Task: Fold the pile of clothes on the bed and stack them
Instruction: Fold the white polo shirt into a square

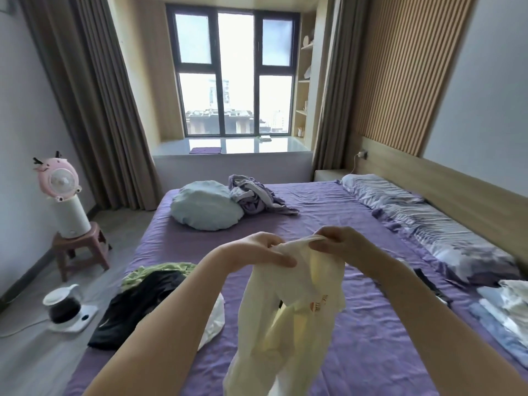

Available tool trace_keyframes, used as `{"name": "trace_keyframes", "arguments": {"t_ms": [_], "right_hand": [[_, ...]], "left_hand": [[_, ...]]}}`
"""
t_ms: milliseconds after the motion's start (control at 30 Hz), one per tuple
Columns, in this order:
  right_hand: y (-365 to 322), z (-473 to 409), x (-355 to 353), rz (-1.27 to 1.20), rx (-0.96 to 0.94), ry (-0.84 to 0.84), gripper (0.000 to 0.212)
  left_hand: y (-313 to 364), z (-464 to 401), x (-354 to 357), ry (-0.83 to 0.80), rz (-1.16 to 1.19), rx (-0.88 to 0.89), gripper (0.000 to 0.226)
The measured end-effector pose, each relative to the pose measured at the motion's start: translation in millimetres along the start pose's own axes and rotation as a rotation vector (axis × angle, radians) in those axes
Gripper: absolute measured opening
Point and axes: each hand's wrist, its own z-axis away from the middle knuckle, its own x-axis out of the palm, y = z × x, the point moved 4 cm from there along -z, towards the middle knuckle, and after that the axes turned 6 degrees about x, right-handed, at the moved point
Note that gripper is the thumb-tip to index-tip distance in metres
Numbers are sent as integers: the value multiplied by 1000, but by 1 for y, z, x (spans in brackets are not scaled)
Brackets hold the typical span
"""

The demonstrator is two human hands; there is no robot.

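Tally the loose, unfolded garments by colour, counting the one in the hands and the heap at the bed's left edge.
Cream: 1, garment held by left hand and right hand
Black: 1
Green: 1
White: 1
Total: 4

There is 1 view, from a camera worn on the person's head. It looks forward and somewhat down across the bed, from a standing height at the bed's near edge, so the purple sheet runs away from the lens toward the window on the far wall, which sits almost centred at the top. The lens is wide: the curtains and walls lean outward at both sides. Both forearms enter from the bottom corners, and the left hand and right hand sit close to the lens, near the middle. The floor fills the lower left; the headboard runs down the right side.
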Motion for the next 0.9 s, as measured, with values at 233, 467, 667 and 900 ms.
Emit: {"name": "trace_keyframes", "arguments": {"t_ms": [233, 467, 667, 900], "right_hand": [[5, 11, -14, 176, 3, 50, 34], [1, 19, -35, -128, -105, -94, 34], [3, 15, -83, -50, -102, -5, 16], [24, 7, -172, -314, -34, 155, 18]], "left_hand": [[4, 12, -1, 169, 337, 140, 10], [47, -30, 26, 311, 285, 180, 3], [79, -77, 43, 440, 73, 204, 14], [51, -99, 90, 130, 182, 24, 29]]}}
